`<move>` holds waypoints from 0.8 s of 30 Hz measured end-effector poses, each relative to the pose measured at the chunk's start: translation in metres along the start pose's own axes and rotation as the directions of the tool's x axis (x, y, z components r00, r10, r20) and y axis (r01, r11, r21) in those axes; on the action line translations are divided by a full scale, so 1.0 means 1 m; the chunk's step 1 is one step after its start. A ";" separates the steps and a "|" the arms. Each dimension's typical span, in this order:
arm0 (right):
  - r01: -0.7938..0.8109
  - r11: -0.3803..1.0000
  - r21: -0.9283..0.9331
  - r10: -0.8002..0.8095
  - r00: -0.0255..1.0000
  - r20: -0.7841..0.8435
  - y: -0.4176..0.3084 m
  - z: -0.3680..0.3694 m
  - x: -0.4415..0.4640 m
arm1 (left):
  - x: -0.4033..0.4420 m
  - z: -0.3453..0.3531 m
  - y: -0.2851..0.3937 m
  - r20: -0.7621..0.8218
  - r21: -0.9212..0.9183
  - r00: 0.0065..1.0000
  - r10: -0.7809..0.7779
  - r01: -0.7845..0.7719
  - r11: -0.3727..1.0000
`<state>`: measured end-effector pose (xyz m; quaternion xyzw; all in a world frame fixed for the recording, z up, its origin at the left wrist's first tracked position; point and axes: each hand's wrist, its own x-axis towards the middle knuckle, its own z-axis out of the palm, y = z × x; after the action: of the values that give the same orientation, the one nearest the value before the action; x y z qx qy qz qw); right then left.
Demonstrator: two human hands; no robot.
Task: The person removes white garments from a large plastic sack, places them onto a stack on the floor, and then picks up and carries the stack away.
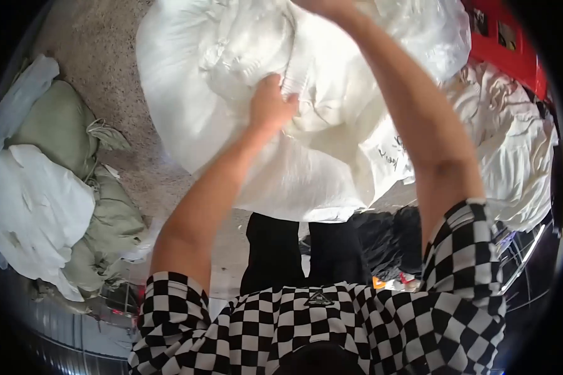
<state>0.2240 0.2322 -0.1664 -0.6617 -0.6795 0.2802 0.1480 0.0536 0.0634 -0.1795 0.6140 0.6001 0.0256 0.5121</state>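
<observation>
A large white woven sack (181,119) bulges in front of my legs, its mouth wide open, with dark handwriting on its right side. White cloth (256,53) fills it, and a ribbed strip like a cuff (297,78) shows in the middle. My left hand (273,107) is closed on the cloth by this ribbed strip, thumb and fingers bent around it. At the top edge of the view is my right hand (319,5), over the far part of the sack; its fingers are cut off by the frame.
Olive-green tied sacks (59,128) and a white sheet (37,212) lie on the left. On the right are a heap of white cloth (513,150) and a red plastic crate (513,44). Black plastic or cloth (388,240) lies beside my legs on the concrete floor (106,56).
</observation>
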 end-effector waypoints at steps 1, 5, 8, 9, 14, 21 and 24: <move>-0.172 0.985 -0.032 0.175 0.973 0.151 -0.003 -0.004 -0.019 | -0.001 0.006 0.008 -0.047 -0.038 0.998 -0.033 0.032 0.999; -0.501 0.850 -0.161 0.524 0.835 0.166 -0.026 0.017 -0.111 | -0.014 0.040 0.033 -0.239 -0.235 0.971 0.006 -0.063 0.970; -0.572 0.812 -0.114 0.582 0.807 0.094 -0.027 0.017 -0.133 | -0.030 0.033 0.069 -0.080 -0.479 0.996 0.047 -0.080 0.874; -0.622 0.782 0.038 0.617 0.781 0.100 -0.012 0.018 -0.139 | -0.032 0.033 0.071 -0.037 -0.470 0.996 0.085 -0.093 0.878; -0.666 0.371 0.647 0.749 0.627 0.215 0.017 -0.014 -0.152 | 0.013 0.032 0.065 -0.481 -0.324 0.870 -0.104 -0.066 0.944; -0.653 0.378 0.656 0.686 0.674 0.275 0.011 -0.015 -0.151 | 0.036 0.038 0.093 -0.157 -0.429 0.976 -0.152 0.072 0.901; -0.744 0.518 0.422 0.689 0.656 0.309 0.020 -0.017 -0.135 | 0.014 0.033 0.103 -0.037 -0.573 0.999 0.006 -0.026 0.819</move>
<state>0.2607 0.1023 -0.1416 -0.8013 -0.2515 0.5202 0.1550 0.1518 0.0793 -0.1355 0.4360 0.5679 0.2196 0.6627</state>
